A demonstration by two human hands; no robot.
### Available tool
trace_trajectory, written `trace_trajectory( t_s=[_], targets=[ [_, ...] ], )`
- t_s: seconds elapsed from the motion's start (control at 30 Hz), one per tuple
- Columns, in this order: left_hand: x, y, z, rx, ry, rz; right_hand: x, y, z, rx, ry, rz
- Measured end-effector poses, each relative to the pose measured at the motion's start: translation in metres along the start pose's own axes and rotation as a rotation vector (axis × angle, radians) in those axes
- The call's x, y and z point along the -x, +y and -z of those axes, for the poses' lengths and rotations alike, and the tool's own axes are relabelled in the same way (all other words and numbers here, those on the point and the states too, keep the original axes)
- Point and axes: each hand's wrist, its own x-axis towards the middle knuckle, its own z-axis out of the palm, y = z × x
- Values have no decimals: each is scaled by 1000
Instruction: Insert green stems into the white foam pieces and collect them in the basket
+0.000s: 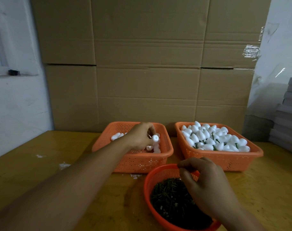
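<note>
Left hand (140, 136) pinches foam piece (155, 138) over left basket (165, 154) | right hand (203, 184) curled above stems (168, 197) in round bowl (147, 185), grip unclear | finished pieces fill right basket (256, 153) | risk: off-centre stem could split foam.

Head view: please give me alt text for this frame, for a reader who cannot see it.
A person's left hand pinches a white foam piece over the left orange basket, while the right hand reaches into a round red bowl of green stems. The right orange basket holds stemmed foam pieces on a wooden table.
</note>
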Motion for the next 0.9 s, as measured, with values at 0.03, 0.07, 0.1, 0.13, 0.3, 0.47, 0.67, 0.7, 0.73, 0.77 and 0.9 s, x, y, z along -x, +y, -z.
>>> trace_trajectory(
  t_s=[0.03, 0.07, 0.1, 0.13, 0.3, 0.47, 0.67, 0.7, 0.73, 0.77, 0.9],
  targets=[
    [7, 2, 1, 38, 40, -31, 0, 0, 0, 3, -5, 0],
    [14, 4, 2, 73, 78, -57, 1, -1, 0, 6, -11, -1],
    [20, 6, 2, 103, 114, -81, 1, -1, -1, 8, -14, 0],
    [28, 8, 2, 134, 149, -106, 1, -1, -1, 10, -16, 3],
    [66, 21, 3, 311, 227, -228, 1, -3, -3, 21, -30, 0],
    [105, 35, -6, 314, 212, -348, 2, -5, -2, 35, -26, 31],
    [134, 37, -22, 408, 137, -335, 4, -7, 1, 112, -177, 62],
    [136, 36, -24, 457, 112, -308, 4, -7, 2, 142, -252, 63],
    [138, 35, -26, 503, 90, -290, 3, -8, 2, 166, -310, 60],
    [139, 34, -28, 533, 76, -283, 3, -9, 2, 186, -351, 54],
    [139, 28, -34, 526, 78, -268, 6, -11, 0, 339, -464, 45]
  ],
)
